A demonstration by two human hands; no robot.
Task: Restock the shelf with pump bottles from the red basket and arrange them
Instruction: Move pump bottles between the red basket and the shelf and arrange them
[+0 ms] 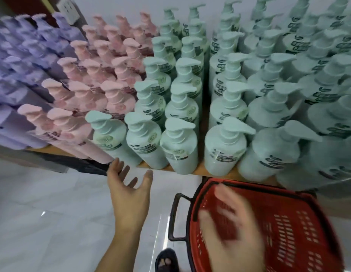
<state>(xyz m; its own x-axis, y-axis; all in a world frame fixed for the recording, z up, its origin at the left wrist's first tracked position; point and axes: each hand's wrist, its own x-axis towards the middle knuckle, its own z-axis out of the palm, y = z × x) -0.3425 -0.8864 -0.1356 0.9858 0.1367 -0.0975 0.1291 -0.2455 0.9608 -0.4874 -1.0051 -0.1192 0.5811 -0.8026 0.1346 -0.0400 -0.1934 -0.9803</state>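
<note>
Rows of pump bottles fill the wooden shelf (202, 169): purple ones (23, 61) at left, pink ones (88, 83) beside them, mint green ones (180, 138) across the middle and right. The red basket (300, 228) sits on the floor below the shelf's front edge; no bottle shows inside it. My left hand (129, 191) hovers just below the front mint bottles, palm up, fingers spread, holding nothing. My right hand (231, 230) is blurred over the basket, fingers apart, with nothing in it.
The basket's black handle (176, 218) sticks out to its left. Pale glossy floor tiles (52, 213) lie below the shelf. A foot in a dark sandal (166, 260) stands beside the basket. A wall socket (69, 8) is at the top left.
</note>
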